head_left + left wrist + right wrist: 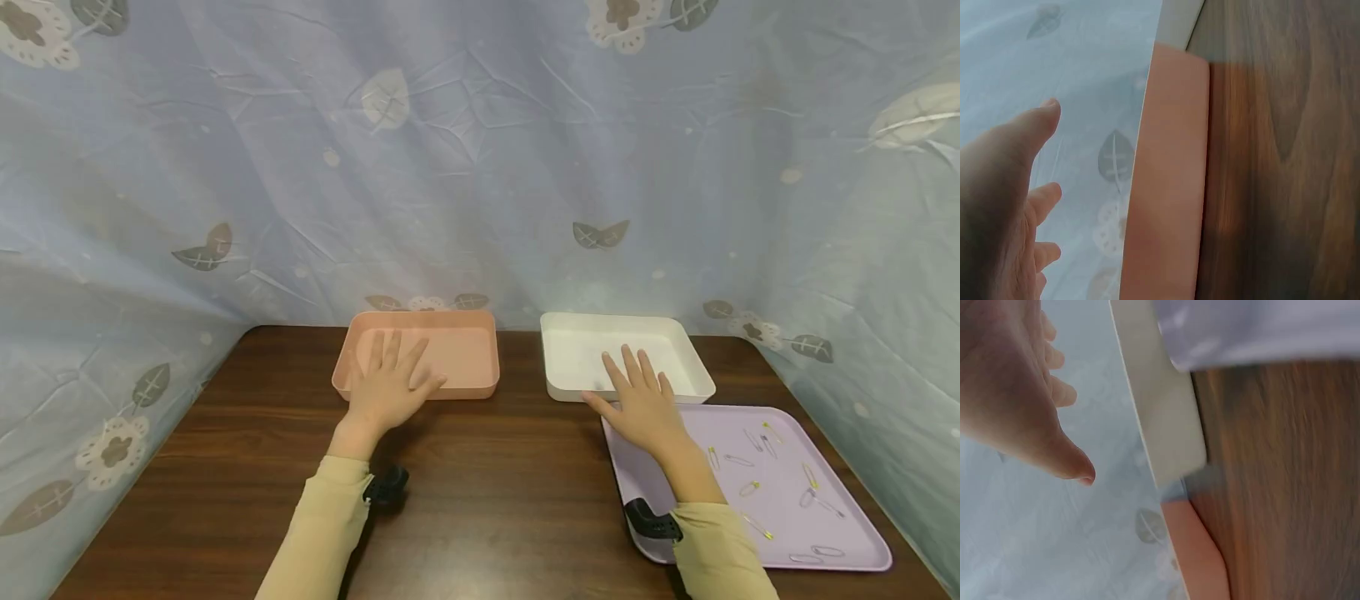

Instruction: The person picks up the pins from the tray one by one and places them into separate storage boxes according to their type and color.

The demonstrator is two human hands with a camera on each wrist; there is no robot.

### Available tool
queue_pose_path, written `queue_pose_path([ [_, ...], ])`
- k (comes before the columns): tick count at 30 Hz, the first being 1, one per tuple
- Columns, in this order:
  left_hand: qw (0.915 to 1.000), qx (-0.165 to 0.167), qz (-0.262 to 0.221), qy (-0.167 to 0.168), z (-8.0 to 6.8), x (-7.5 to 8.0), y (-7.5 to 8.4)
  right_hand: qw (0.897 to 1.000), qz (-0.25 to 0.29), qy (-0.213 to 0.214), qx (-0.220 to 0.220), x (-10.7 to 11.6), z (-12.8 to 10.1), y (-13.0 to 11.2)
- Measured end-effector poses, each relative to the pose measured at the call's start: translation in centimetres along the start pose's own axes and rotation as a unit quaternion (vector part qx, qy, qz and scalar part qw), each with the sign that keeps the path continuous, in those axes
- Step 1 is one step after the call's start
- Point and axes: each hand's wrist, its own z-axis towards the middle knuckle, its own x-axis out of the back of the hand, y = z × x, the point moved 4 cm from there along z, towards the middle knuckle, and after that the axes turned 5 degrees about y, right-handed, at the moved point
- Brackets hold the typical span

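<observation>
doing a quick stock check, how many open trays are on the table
3: a peach tray at the back, left of centre; a white tray to its right; and a lilac tray nearer, towards the right of the table. None seems hidden.

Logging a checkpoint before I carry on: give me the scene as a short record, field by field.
Left hand: fingers spread, above the peach rectangular plastic-looking tray, holding nothing
Right hand: fingers spread, above the near side of the white rectangular plastic-looking tray, holding nothing
Lilac round-cornered tray: on the right, nearer the person than the white tray
Thin metal-looking safety pins: scattered on the lilac tray, some yellow-headed, some silvery
Table: dark brown, wood-grained
Backdrop: pale blue cloth, leaf-and-flower print
</observation>
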Motion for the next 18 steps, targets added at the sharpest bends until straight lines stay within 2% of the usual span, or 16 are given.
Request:
queue_pose_path([
  [5,0.9994,-0.026,-0.018,0.013,-0.2,-0.4,1.8,1.0,-0.009,0.004,-0.007,1.4,-0.5,1.9],
  [10,0.9983,-0.056,-0.014,0.011,-0.6,-1.3,4.0,1.0,-0.013,0.021,-0.012,2.8,-1.3,4.2],
  [18,0.9943,-0.107,0.004,0.0,-1.7,-2.2,7.4,0.999,-0.006,0.045,-0.027,4.4,-4.2,8.9],
])
